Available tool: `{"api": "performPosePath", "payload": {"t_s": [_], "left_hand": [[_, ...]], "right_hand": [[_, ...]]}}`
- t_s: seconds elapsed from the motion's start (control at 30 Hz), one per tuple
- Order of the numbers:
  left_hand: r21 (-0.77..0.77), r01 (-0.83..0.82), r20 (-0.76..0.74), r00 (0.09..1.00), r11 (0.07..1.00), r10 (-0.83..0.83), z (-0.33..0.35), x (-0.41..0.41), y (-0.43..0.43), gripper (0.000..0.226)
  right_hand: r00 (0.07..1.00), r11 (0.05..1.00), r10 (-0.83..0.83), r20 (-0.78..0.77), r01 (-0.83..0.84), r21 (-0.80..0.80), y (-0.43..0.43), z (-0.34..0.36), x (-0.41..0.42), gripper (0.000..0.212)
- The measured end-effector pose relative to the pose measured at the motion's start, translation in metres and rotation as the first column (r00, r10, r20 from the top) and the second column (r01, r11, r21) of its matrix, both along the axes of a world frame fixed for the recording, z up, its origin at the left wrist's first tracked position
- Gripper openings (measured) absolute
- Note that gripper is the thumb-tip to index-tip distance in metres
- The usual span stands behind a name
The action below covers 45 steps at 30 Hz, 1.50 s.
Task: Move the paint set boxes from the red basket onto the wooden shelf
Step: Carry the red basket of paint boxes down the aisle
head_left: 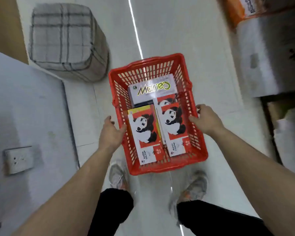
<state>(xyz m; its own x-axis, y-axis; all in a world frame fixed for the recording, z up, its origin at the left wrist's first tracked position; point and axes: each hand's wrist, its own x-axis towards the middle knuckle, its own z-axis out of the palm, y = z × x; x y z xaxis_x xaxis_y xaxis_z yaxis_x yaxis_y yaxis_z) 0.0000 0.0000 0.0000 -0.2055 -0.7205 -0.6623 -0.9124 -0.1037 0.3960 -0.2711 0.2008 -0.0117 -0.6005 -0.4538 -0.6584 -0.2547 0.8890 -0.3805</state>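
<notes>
A red basket [157, 114] is being viewed from above, sitting on a glossy pale floor [160, 31] just ahead of two grey shoes [117, 176]. The left hand [111, 133] is being held at the basket's left wall, fingers spread loosely and nothing being gripped; its thumb is lying at the rim, next to the left panda box [146, 133]. The right hand [205, 119] is being held at the right wall, fingers loosely curled over the rim, thumb pointing inward; whether the rim is actually being gripped cannot be told. Between the two hands, two red paint set boxes printed with pandas are lying flat side by side, the right panda box [173, 128] just inside the right thumb. A third panda box is partly showing beneath it. Beyond the fingertips, at the basket's far end, a white box marked "Marie's" [152, 90] is resting. A checked bundle [66, 41] is lying well past the left fingers.
</notes>
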Motion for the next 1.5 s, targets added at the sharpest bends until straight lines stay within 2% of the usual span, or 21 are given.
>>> {"api": "performPosePath", "payload": {"t_s": [0.1,0.13,0.27,0.4,0.53,0.63,0.83,1.0,1.13,1.3,1.5], "left_hand": [[0.029,-0.084,-0.068,0.994,0.996,0.086,-0.049,-0.003,0.002,0.057],[0.027,-0.088,-0.081,0.993,0.996,0.090,-0.061,-0.003,0.007,0.048],[-0.120,-0.137,-0.176,0.978,0.983,0.114,-0.079,-0.003,0.017,0.030],[-0.112,-0.100,-0.180,0.980,0.989,0.078,-0.043,-0.008,0.013,0.025],[-0.114,-0.077,-0.207,0.977,0.991,0.052,0.054,-0.007,0.013,0.022],[-0.114,-0.053,-0.221,0.975,0.992,0.027,0.159,-0.014,0.012,0.016],[-0.164,-0.055,-0.215,0.976,0.985,0.018,0.379,-0.047,0.004,0.024],[-0.209,-0.132,-0.269,0.960,0.969,0.073,0.511,-0.084,-0.017,0.022],[-0.206,-0.215,-0.346,0.928,0.954,0.135,0.579,-0.119,-0.054,0.016],[-0.218,-0.264,-0.453,0.880,0.940,0.142,0.624,-0.169,-0.143,0.005],[-0.255,-0.276,-0.480,0.868,0.927,0.127,0.657,-0.235,-0.276,0.017]], "right_hand": [[0.997,0.994,-0.073,-0.032,0.070,-0.086,-0.005,-0.045,0.003,0.031],[0.995,0.993,-0.088,-0.043,0.084,-0.078,-0.004,-0.056,0.005,0.028],[0.981,0.981,-0.121,-0.151,0.094,-0.170,0.006,-0.074,0.009,0.023],[0.972,0.963,-0.200,-0.121,0.173,-0.207,0.018,-0.035,0.022,0.020],[0.957,0.941,-0.279,-0.084,0.255,-0.221,0.033,0.056,0.030,0.020],[0.955,0.932,-0.292,-0.055,0.272,-0.238,0.036,0.160,0.023,0.020],[0.965,0.931,-0.255,-0.055,0.229,-0.284,0.028,0.382,-0.019,0.021],[0.972,0.921,-0.199,-0.126,0.141,-0.364,-0.008,0.514,-0.069,0.024],[0.971,0.909,-0.169,-0.171,0.087,-0.408,-0.062,0.582,-0.110,0.024],[0.968,0.886,-0.134,-0.212,0.021,-0.464,-0.160,0.634,-0.168,0.025],[0.953,0.859,-0.162,-0.254,0.010,-0.511,-0.287,0.666,-0.238,0.020]]}}
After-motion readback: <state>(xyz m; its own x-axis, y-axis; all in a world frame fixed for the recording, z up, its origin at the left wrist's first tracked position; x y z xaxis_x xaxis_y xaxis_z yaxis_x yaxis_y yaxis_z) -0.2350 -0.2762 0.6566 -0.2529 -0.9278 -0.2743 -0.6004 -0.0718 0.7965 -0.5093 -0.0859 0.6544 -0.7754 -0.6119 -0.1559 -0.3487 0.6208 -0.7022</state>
